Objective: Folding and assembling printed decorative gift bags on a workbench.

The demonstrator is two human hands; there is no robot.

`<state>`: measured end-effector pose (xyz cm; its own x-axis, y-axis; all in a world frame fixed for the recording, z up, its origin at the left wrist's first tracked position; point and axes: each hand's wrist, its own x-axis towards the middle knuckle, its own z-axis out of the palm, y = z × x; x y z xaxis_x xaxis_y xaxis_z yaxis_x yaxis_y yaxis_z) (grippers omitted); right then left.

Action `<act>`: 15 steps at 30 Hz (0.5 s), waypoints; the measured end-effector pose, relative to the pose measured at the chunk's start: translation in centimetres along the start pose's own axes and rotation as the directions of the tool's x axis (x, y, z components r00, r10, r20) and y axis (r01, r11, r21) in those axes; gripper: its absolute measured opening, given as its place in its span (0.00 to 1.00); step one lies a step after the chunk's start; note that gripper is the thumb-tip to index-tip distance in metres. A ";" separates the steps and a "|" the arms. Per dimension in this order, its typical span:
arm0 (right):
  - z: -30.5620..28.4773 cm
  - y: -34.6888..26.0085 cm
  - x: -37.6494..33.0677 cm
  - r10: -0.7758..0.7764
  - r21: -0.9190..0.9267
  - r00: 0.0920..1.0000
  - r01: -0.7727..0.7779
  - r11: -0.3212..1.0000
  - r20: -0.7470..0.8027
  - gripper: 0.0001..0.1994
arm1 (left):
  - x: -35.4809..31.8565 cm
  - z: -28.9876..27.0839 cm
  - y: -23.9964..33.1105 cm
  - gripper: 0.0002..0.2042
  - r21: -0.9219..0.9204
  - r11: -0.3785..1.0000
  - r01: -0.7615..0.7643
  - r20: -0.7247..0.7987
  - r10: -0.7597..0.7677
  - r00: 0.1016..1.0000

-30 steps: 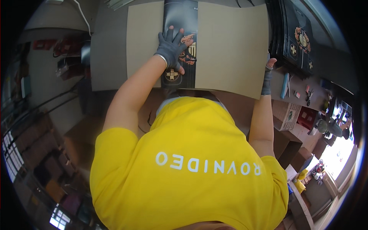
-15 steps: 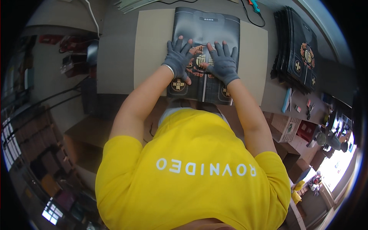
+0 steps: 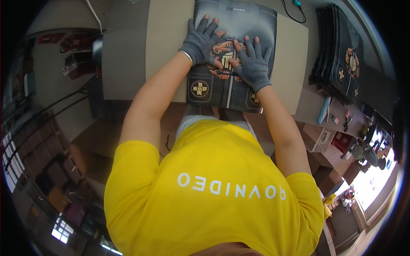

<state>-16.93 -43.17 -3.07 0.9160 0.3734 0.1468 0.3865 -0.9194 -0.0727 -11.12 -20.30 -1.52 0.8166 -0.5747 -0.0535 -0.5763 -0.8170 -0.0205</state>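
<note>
A flat, glossy black printed piece [image 3: 209,91], with orange and gold decoration, lies in front of me; whether it is a bag or a wrapper I cannot tell. On its upper left part rests my left hand [image 3: 200,42], in a grey glove with bare fingertips, fingers spread flat. My right hand [image 3: 253,66], gloved alike, is spread open on the right half beside the central emblem [image 3: 227,60]. Both palms touch the surface and neither hand grips anything. Under the black piece is a beige board [image 3: 290,64], showing on both sides.
At the right of the grey table [image 3: 124,64] stands a stack of similar black pieces [image 3: 341,55]. Nearer me lie a blue-handled tool [image 3: 324,110] and scissors [image 3: 348,121]. A teal tool with a black cord [image 3: 297,3] is at the far edge. Cardboard boxes [image 3: 318,136] stand below right.
My left hand has slid farther up the black piece, its thumb now off the lower left medallion. My right hand has shifted slightly. The whole view has tilted a little.
</note>
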 end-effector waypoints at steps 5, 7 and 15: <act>0.0 -0.2 0.0 0.009 0.000 0.999 -0.009 1.000 0.044 0.35 | 0.2 0.0 0.5 0.65 0.015 1.000 0.006 0.061 -0.007 0.998; 0.0 -0.2 0.0 0.001 -0.011 0.999 -0.001 1.000 0.050 0.35 | 0.2 0.0 0.5 0.66 0.017 1.000 0.006 0.063 -0.007 0.998; 0.0 -0.4 -0.1 -0.023 -0.051 0.995 0.028 0.998 0.092 0.36 | -0.1 0.3 0.7 0.66 0.015 1.000 0.003 0.089 -0.004 0.996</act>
<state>-17.20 -42.80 -3.07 0.9129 0.4042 0.0569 0.4057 -0.9138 -0.0181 -11.61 -20.84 -1.79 0.8128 -0.5649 -0.1421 -0.5745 -0.8177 -0.0359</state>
